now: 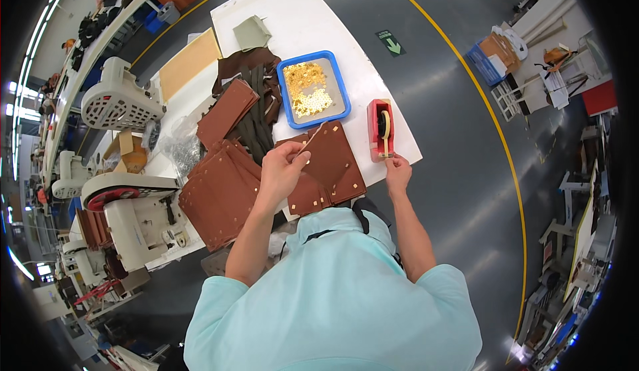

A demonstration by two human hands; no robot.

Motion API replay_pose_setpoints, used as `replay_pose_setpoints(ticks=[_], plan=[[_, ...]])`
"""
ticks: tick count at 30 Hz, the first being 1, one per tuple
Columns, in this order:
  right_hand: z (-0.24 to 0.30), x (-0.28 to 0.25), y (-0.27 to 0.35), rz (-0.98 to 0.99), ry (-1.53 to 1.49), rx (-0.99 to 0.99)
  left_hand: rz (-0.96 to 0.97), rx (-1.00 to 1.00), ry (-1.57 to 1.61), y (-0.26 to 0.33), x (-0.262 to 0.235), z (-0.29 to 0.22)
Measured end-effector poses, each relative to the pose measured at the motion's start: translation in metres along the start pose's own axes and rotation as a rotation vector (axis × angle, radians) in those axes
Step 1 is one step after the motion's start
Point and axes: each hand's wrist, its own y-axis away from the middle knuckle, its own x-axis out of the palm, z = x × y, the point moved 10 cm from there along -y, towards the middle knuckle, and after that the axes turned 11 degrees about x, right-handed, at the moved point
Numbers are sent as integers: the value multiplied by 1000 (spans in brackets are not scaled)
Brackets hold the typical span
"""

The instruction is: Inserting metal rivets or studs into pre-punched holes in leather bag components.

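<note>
My left hand point(282, 169) pinches the raised edge of a brown leather-like panel point(327, 158) between thumb and fingers. That panel lies at an angle over other brown panels, which carry small pale tape bits along their edges. To the right, a red tape dispenser point(374, 146) with a roll of pale tape stands by the table's right edge. My right hand point(398, 174) is at the dispenser's near end, its fingertips closed together at the tape's end. Any piece of tape between them is too small to make out clearly.
A blue-rimmed tray point(286, 101) of small gold-coloured parts sits beyond the panels on the white table point(306, 11). Brown panels are stacked at left point(223, 194), with dark material point(256, 104) behind them. White sewing machines point(130, 228) stand further left.
</note>
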Motion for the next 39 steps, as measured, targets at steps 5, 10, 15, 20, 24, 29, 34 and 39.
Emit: replay_pose_setpoints(ticks=[5, 10, 15, 20, 24, 29, 34, 39], plan=[[-39, -8, 8, 44, 4, 290, -4, 30, 96, -2, 8, -6], [128, 27, 87, 505, -425, 179, 8, 41, 215, 4, 18, -8], [189, 61, 147, 878, -349, 201, 19, 92, 197, 11, 28, -25], [190, 63, 148, 862, -329, 167, -8, 177, 144, 17, 25, -36], [189, 66, 148, 889, -324, 138, 1, 196, 100, 18, 24, -32], [189, 66, 149, 901, -321, 136, 6, 202, 61, 21, 24, -37], [189, 64, 149, 882, -322, 118, -5, 225, 28, 21, 23, -37], [191, 66, 150, 895, -347, 99, 0, 245, 0, 23, 23, -44]])
